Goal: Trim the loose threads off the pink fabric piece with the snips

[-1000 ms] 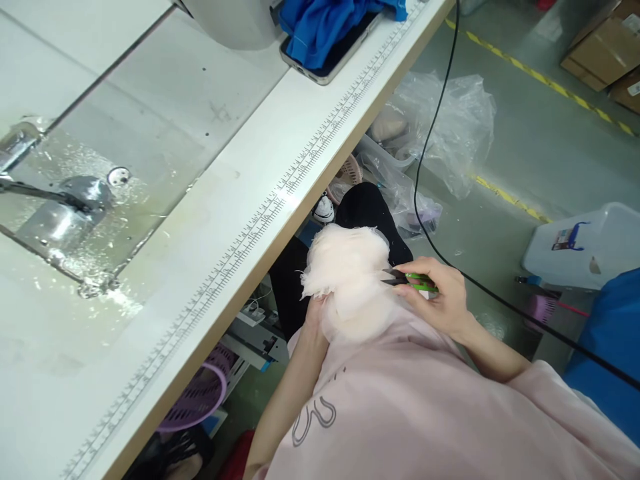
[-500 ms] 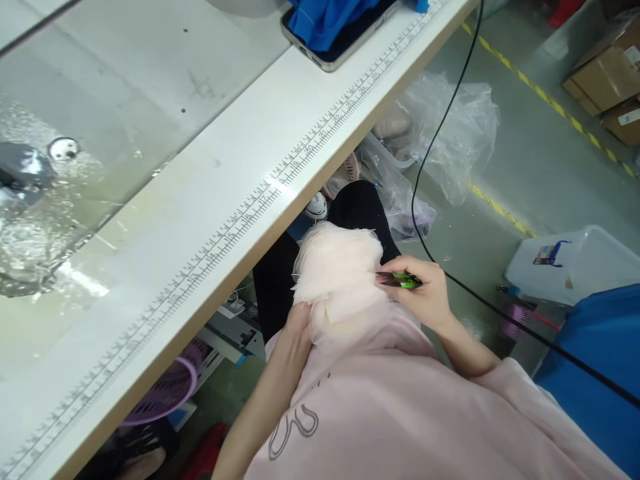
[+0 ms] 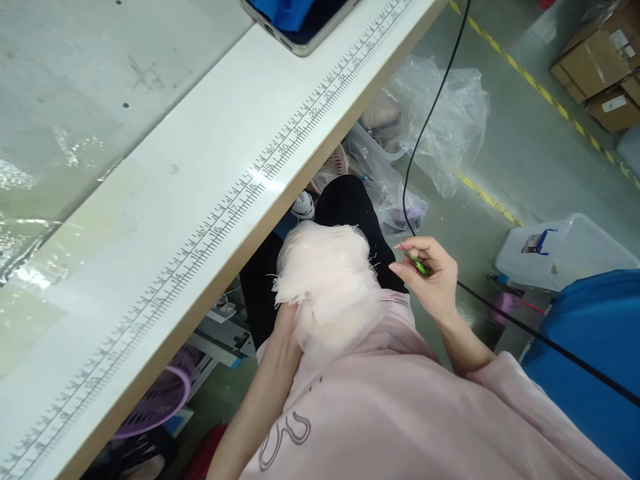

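A pale cream bundle of sheer, layered fabric (image 3: 327,267) with frayed edges lies over my lap. My left hand (image 3: 287,323) holds it at its near left edge, and the fabric covers most of those fingers. To the right of the bundle, apart from it, my right hand (image 3: 433,273) is raised and closed around small green-handled thread snips (image 3: 420,265). The tips of the snips are partly hidden by my fingers.
A white table edge with a printed ruler scale (image 3: 250,187) runs along my left. On it lies a phone (image 3: 305,40) under blue cloth. A black cable (image 3: 430,127) hangs at the right. Plastic bags (image 3: 445,120), a clear bin (image 3: 560,250) and a purple basket (image 3: 160,407) stand lower down.
My right hand has drawn the snips away from the fabric's right edge, up and to the right. My left hand stays at the bundle; the whole view has shifted slightly.
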`<state>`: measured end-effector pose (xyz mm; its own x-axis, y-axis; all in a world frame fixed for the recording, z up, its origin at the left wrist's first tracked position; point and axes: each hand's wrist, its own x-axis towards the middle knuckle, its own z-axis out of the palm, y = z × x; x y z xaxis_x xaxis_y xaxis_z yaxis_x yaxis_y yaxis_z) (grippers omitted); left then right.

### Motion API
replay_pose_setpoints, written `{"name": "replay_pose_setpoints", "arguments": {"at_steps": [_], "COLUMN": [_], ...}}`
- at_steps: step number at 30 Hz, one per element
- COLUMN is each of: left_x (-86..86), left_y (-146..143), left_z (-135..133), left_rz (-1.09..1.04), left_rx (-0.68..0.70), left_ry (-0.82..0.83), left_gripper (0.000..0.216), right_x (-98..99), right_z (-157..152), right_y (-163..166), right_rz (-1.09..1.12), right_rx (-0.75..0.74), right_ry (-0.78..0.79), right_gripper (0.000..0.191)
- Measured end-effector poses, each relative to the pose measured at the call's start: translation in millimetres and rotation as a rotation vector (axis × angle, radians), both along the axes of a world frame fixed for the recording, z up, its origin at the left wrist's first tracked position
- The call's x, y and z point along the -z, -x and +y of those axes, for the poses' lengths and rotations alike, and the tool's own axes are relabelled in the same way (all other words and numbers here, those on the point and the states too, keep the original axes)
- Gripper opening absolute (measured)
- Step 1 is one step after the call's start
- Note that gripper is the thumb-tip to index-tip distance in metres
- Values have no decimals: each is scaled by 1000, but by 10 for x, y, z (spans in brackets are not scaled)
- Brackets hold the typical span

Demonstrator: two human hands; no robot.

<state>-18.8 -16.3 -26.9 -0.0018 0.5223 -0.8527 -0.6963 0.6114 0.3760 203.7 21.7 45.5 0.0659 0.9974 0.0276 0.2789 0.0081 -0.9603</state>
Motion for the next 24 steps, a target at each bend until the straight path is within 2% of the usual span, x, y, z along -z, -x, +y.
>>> {"name": "replay_pose_setpoints", "arguments": {"at_steps": [4,6,9,15,20,24], "left_x": [-222,-297,-346,-334,-322,-286], "left_y": [-115,-157,-185,-188,-184,-174], "left_z": [127,170,193,174,174,159], "left_rz": [48,54,40,67,71,2], "left_rx": [-56,-72,-86,-110,-116,-96], "left_ry": [70,84,79,66,44,22], "left_gripper": [53,55,58,66,65,61], "right_x": [-17,-24,-30,-47,-38,-31], "right_z": [-88,-122,-133,-79,-68,-76], "right_y": [-65,-64,-26,47,62,51], "right_rz": [-109,-166,-206,-200,-215,-208], "right_rx": [-229,-275,-258,-262,-259,-198], "right_ry": [-21,-7,-14,-90,-111,-90], "right_gripper": [15,12,12,13,10,11]}}
